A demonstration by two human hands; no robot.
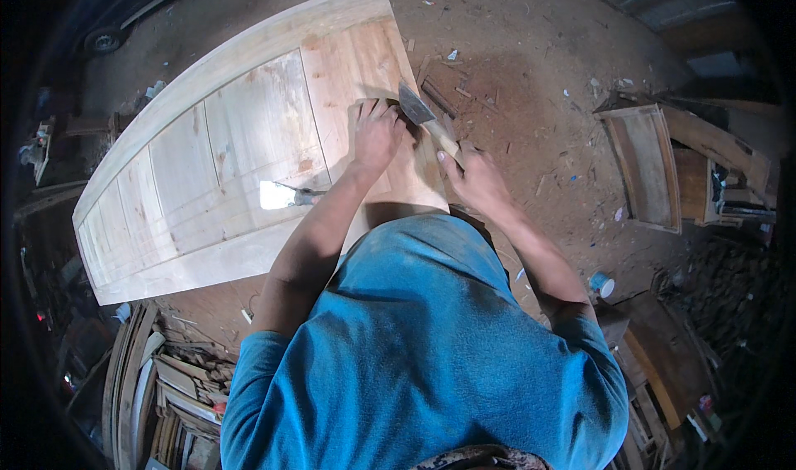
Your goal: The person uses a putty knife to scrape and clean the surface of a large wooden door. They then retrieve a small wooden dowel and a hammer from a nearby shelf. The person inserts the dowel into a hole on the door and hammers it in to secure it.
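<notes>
A large pale wooden door panel [182, 155] with a curved far edge lies in front of me and to the left. My left hand [380, 134] rests on its right end, palm down, the fingers bent and slightly apart on the wood. My right hand [477, 175] is closed round the wooden handle of a flat-bladed tool [417, 105] at the panel's right edge. The tool's dark metal blade points up and left, beside my left fingertips. A scraper-like tool [286, 194] with a bright, shiny blade lies on the panel by my left forearm, which partly hides its handle.
Brown dirt floor [531, 97] with wood scraps and litter spreads to the right. Wooden frames [647, 167] stand there, with a small white-and-blue cup [603, 285] nearer me. Stacked boards [178, 387] fill the lower left. A wheel [104, 40] shows at the far left.
</notes>
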